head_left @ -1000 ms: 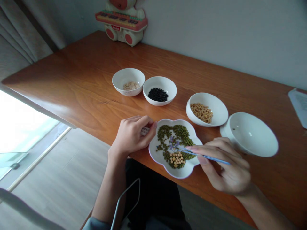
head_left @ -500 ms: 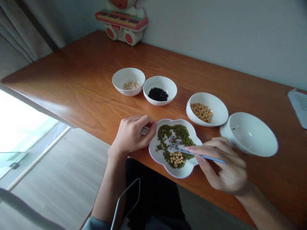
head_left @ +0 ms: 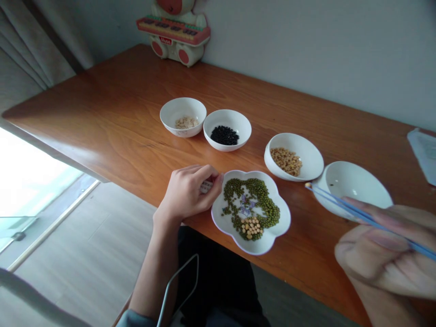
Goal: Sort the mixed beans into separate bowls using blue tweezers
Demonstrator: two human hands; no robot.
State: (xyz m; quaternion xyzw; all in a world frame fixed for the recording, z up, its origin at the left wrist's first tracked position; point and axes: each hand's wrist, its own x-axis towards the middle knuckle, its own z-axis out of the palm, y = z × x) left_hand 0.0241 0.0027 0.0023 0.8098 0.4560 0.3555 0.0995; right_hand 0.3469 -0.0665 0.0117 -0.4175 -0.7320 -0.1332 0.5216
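Note:
My right hand (head_left: 388,250) is closed on blue tweezers (head_left: 361,212), raised at the right. A small yellowish bean (head_left: 308,185) sits between their tips, beside the rim of the rightmost white bowl (head_left: 354,181), which has one dark speck inside. My left hand (head_left: 189,190) is curled, with thumb and forefinger pinching the left rim of a flower-shaped dish (head_left: 284,220). A small white printed thing (head_left: 205,186) shows inside its curled fingers. In the dish lie green mung beans (head_left: 260,195) and a cluster of pale yellow beans (head_left: 251,227).
Behind the dish stand white bowls: one with pale flat seeds (head_left: 186,122), one with black beans (head_left: 225,135) and one with tan beans (head_left: 286,161). A toy keyboard (head_left: 173,32) is by the wall; a clear plastic item (head_left: 422,154) lies far right. A cable (head_left: 166,290) hangs over my lap.
My right hand has moved up and right from the dish towards the rightmost bowl, carrying a bean in the tweezers. My left hand stays at the dish's rim.

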